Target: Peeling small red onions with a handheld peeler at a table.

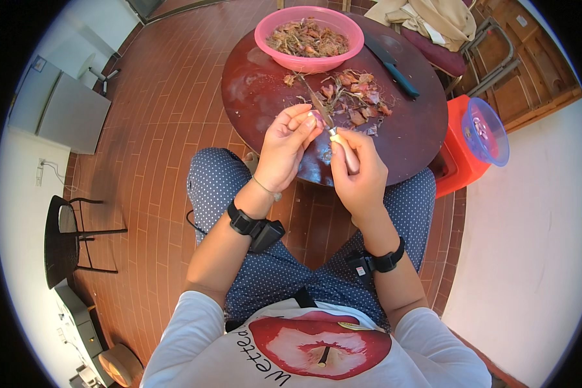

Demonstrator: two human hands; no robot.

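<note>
My left hand (289, 140) pinches a small purple shallot bulb (316, 119) between thumb and fingers, over the near part of a round dark red table (407, 140). My right hand (361, 167) is closed around the pale handle of a small paring knife (322, 106); its stained blade lies against the bulb or just beside it. Behind the hands, loose dry skins, roots and reddish bulb pieces (359, 97) are spread on the tabletop. A pink plastic basin (310, 63) at the table's far side holds many unpeeled bulbs with dried stalks.
A large knife with a teal handle (400, 80) lies at the table's right. Beside the table, a blue-purple translucent bowl (502, 140) with small pale pieces sits on a red plastic stool (458, 169). A chair with a beige cloth (436, 22) stands at the back right.
</note>
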